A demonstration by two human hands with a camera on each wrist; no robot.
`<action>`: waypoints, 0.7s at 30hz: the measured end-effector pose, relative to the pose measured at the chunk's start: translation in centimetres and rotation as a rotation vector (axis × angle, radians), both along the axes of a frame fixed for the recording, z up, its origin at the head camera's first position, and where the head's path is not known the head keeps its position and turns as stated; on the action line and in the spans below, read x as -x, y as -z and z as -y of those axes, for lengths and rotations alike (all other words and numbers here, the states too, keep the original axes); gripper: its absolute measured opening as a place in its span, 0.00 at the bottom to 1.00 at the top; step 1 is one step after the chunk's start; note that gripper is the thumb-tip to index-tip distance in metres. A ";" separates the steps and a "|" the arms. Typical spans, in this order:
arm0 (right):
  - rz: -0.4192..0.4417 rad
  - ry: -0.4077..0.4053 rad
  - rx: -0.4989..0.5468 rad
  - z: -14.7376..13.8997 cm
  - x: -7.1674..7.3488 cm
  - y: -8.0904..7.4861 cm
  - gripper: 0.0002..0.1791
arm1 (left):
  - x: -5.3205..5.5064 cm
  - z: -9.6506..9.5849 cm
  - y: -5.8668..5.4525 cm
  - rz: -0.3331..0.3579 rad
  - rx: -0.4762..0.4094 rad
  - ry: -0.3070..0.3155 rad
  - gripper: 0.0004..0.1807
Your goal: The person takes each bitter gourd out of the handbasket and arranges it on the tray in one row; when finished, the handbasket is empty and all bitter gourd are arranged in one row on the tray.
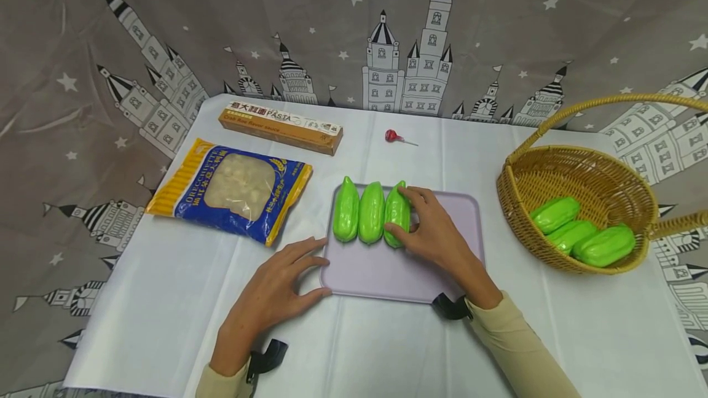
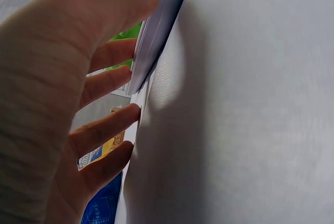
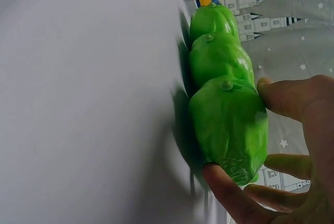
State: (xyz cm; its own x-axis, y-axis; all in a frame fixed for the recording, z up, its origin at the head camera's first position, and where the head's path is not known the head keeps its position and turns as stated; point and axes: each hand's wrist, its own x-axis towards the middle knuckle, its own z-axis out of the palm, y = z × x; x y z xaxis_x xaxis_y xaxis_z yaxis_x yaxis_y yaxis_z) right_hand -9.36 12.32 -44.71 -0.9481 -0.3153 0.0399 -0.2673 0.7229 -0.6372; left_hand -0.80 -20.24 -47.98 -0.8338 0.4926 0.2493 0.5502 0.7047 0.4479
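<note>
Three long green papayas, glossy like models, lie side by side along the left and middle of a pale purple tray [image 1: 378, 272]. My right hand [image 1: 439, 235] holds the rightmost papaya [image 1: 396, 210], thumb at its near end and fingers at its far end. The right wrist view shows that papaya [image 3: 229, 125] between thumb and fingers, touching the middle papaya [image 3: 219, 57]. Against the tray's left edge rest the spread fingertips and thumb of my left hand [image 1: 271, 290]. In the left wrist view its fingers are fairly straight along the tray rim [image 2: 151, 41].
A wicker basket [image 1: 514, 220] at the right holds three more green papayas [image 1: 603, 245]. To the left lie a blue and yellow orecchiette bag [image 1: 238, 186] and a brown pasta box [image 1: 282, 128]. A red lollipop [image 1: 392, 135] lies behind the tray.
</note>
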 end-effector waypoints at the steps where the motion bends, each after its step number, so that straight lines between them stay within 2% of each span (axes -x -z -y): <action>1: 0.001 0.002 -0.001 0.0 0.0 0.0 0.45 | 0.0 0.0 0.0 0.001 0.000 0.000 0.28; 14: 0.008 0.004 0.006 0.0 -0.2 0.3 0.45 | -0.1 0.0 -0.1 0.018 0.006 -0.008 0.28; 21: 0.011 0.004 0.005 0.1 -0.2 0.3 0.46 | -0.1 0.0 -0.1 0.005 0.003 0.000 0.28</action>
State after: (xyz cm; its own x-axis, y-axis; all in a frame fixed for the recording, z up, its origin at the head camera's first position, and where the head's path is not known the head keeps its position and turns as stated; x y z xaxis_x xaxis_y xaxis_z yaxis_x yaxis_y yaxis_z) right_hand -9.15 12.22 -44.97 -0.9499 -0.3110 0.0308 -0.2569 0.7210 -0.6436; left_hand -0.73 -20.24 -47.90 -0.8352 0.4931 0.2436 0.5477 0.7062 0.4486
